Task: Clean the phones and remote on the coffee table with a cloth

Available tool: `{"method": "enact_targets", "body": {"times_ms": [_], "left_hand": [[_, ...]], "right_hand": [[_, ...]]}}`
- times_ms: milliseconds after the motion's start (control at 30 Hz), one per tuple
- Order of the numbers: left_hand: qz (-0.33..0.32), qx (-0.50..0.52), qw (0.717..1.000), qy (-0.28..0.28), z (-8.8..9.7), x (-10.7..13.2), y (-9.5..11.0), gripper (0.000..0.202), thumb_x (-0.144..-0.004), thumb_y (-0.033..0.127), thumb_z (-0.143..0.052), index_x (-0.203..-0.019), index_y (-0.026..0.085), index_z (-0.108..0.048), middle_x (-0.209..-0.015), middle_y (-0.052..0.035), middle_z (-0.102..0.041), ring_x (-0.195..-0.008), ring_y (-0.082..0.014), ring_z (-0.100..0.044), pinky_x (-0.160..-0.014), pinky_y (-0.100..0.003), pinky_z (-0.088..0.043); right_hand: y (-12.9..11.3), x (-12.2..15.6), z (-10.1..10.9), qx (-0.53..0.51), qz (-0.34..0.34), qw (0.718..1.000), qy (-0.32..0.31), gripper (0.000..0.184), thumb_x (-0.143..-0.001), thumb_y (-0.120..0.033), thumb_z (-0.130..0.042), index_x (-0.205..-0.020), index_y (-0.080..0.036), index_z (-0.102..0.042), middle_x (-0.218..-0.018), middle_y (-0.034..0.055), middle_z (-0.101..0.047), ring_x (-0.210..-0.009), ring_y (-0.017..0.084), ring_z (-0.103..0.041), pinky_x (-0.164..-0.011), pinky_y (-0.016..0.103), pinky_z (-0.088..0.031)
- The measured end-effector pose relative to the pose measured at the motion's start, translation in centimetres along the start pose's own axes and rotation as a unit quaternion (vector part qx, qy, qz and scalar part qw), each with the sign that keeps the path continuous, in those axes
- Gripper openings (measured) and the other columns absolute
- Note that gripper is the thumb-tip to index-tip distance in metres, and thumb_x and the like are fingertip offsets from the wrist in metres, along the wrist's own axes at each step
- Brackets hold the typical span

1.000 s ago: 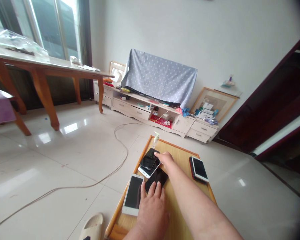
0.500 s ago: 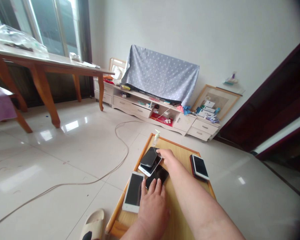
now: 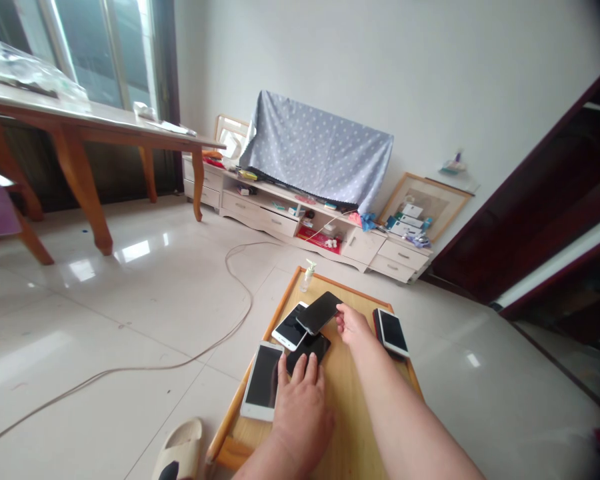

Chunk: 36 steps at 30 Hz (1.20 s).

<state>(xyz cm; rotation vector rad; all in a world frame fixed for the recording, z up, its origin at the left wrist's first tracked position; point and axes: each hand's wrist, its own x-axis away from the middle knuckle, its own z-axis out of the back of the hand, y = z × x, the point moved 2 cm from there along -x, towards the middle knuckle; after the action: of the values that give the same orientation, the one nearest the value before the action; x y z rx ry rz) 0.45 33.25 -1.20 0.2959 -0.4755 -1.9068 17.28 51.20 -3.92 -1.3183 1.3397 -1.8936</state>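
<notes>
My right hand (image 3: 351, 324) pinches the right end of a black smartphone (image 3: 320, 312), which is over the edge of a smaller white smartphone (image 3: 291, 327). Fingers spread, my left hand (image 3: 303, 393) rests on the near end of another black phone (image 3: 310, 352) and beside a large white phone (image 3: 263, 381). All of these are on or above a small wooden table (image 3: 353, 393). Part of the lower black phone is hidden by my left fingers.
A clear pump bottle (image 3: 307, 277) stands at the table's far corner. On the right edge a white phone (image 3: 394, 333) lies on a dark item. A slipper (image 3: 181, 448) and a long cable (image 3: 240, 327) are on the floor. Beyond is a low TV cabinet (image 3: 260, 217).
My right hand has drawn the black smartphone to the right, uncovering more of the smaller white phone. My left hand stays in nearly the same place. The view has shifted slightly.
</notes>
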Motion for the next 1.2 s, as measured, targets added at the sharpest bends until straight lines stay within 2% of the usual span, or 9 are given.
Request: {"method": "enact_targets", "body": {"times_ms": [100,167,300,533,800,900,1033,1100,1200], "left_hand": [[0.003,0.002,1.000,0.008,-0.1,-0.1,0.0,0.069,-0.088,0.052,-0.052,-0.148,0.019,-0.050,-0.161,-0.0139,-0.038,-0.151,-0.0348,-0.030,-0.124,-0.066,0.004],[0.005,0.001,1.000,0.016,-0.2,-0.1,0.1,0.071,-0.087,0.052,-0.053,-0.149,0.019,-0.048,-0.161,-0.0139,-0.039,-0.150,-0.0353,-0.031,-0.124,-0.066,0.003],[0.006,-0.003,1.000,0.024,-0.2,-0.1,0.2,0.072,-0.086,0.051,-0.054,-0.150,0.020,-0.047,-0.161,-0.0134,-0.038,-0.151,-0.0358,-0.030,-0.124,-0.066,0.001],[-0.001,-0.014,0.999,0.048,0.5,0.9,0.6,0.051,-0.091,0.036,-0.046,-0.139,0.024,-0.059,-0.159,-0.0094,-0.044,-0.152,-0.0323,-0.029,-0.125,-0.063,-0.002],[0.038,-0.033,0.996,0.080,0.2,1.3,-0.4,0.056,-0.088,0.027,-0.046,-0.144,0.021,-0.054,-0.158,-0.0106,-0.045,-0.146,-0.0325,-0.039,-0.125,-0.062,-0.011],[0.044,-0.043,0.994,0.095,-0.2,1.2,-0.9,0.059,-0.087,0.020,-0.043,-0.144,0.020,-0.053,-0.157,-0.0116,-0.046,-0.145,-0.0328,-0.041,-0.123,-0.064,-0.015],[0.051,-0.047,0.993,0.100,-0.5,1.2,-1.3,0.061,-0.085,0.018,-0.042,-0.146,0.019,-0.051,-0.157,-0.0127,-0.046,-0.143,-0.0339,-0.042,-0.121,-0.067,-0.019],[0.052,-0.047,0.993,0.098,-0.6,1.2,-1.5,0.060,-0.086,0.019,-0.042,-0.145,0.019,-0.051,-0.157,-0.0124,-0.046,-0.143,-0.0336,-0.042,-0.121,-0.066,-0.019],[0.050,-0.046,0.993,0.096,-0.7,1.2,-1.7,0.059,-0.087,0.020,-0.042,-0.146,0.020,-0.051,-0.157,-0.0122,-0.046,-0.144,-0.0335,-0.041,-0.121,-0.065,-0.018]], "right_hand": [[1.3,0.7,2.5,-0.029,0.002,1.000,0.011,0.036,-0.099,-0.038,-0.064,-0.128,-0.018,-0.060,-0.127,0.0090,-0.062,-0.105,0.023,-0.065,-0.089,0.043,-0.057],[2.4,1.5,4.2,-0.046,0.009,0.999,0.018,0.029,-0.099,-0.037,-0.064,-0.119,-0.016,-0.062,-0.111,0.0059,-0.066,-0.089,0.017,-0.067,-0.076,0.034,-0.059],[4.5,3.7,7.4,-0.074,0.031,0.996,0.029,0.019,-0.087,-0.030,-0.072,-0.084,-0.018,-0.059,-0.064,-0.0067,-0.055,-0.046,0.006,-0.047,-0.040,0.017,-0.035],[6.2,6.9,11.1,-0.041,0.054,0.997,0.046,0.029,-0.069,-0.035,-0.079,-0.073,-0.021,-0.053,-0.052,-0.0094,-0.047,-0.040,0.007,-0.040,-0.036,0.017,-0.023],[5.9,6.8,8.7,0.045,0.048,0.997,0.048,0.023,-0.078,-0.026,-0.074,-0.070,-0.019,-0.054,-0.053,-0.0075,-0.047,-0.041,0.006,-0.041,-0.035,0.016,-0.019],[5.7,6.4,7.3,0.070,0.034,0.996,0.042,0.018,-0.087,-0.027,-0.071,-0.079,-0.016,-0.059,-0.060,-0.0058,-0.052,-0.045,0.007,-0.045,-0.037,0.016,-0.029],[5.4,5.8,5.9,0.092,0.012,0.995,0.034,0.026,-0.099,-0.037,-0.064,-0.112,-0.015,-0.064,-0.102,0.0038,-0.067,-0.080,0.015,-0.066,-0.069,0.030,-0.058],[5.3,5.6,5.3,0.093,0.006,0.995,0.034,0.032,-0.099,-0.038,-0.064,-0.123,-0.017,-0.062,-0.118,0.0073,-0.065,-0.097,0.020,-0.067,-0.082,0.039,-0.059],[5.2,5.3,4.6,0.084,0.010,0.995,0.047,0.034,-0.099,-0.038,-0.064,-0.125,-0.017,-0.061,-0.122,0.0083,-0.064,-0.101,0.021,-0.066,-0.086,0.041,-0.058]]}}
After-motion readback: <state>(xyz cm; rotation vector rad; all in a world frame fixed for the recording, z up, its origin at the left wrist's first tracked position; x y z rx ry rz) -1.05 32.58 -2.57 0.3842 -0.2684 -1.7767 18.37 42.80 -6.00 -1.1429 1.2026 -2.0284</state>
